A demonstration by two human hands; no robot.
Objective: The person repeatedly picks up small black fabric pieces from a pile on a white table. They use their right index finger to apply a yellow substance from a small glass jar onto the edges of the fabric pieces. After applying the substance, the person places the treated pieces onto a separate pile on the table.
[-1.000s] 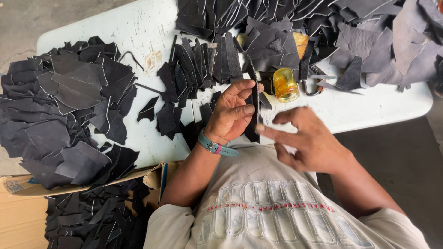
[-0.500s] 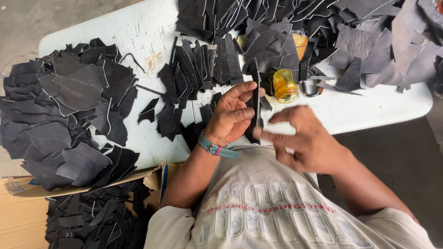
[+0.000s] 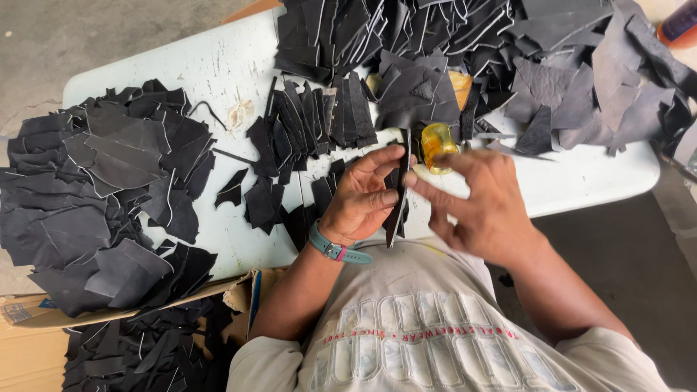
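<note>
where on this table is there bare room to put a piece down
Bare white table shows at the top left, between the big left pile of black pieces and the fanned row of strips. Another bare strip lies right of the yellow jar, below the right-hand heap. The back and the middle by both hands are crowded.

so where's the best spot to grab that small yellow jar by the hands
Probably around the side wall of the yellow jar, coming from the near side. It seems to stand upright on the white table, and black leather pieces crowd its far side. The right hand is nearest it; the left hand holds a dark strip. From above, its top is too blurred to judge.
</note>
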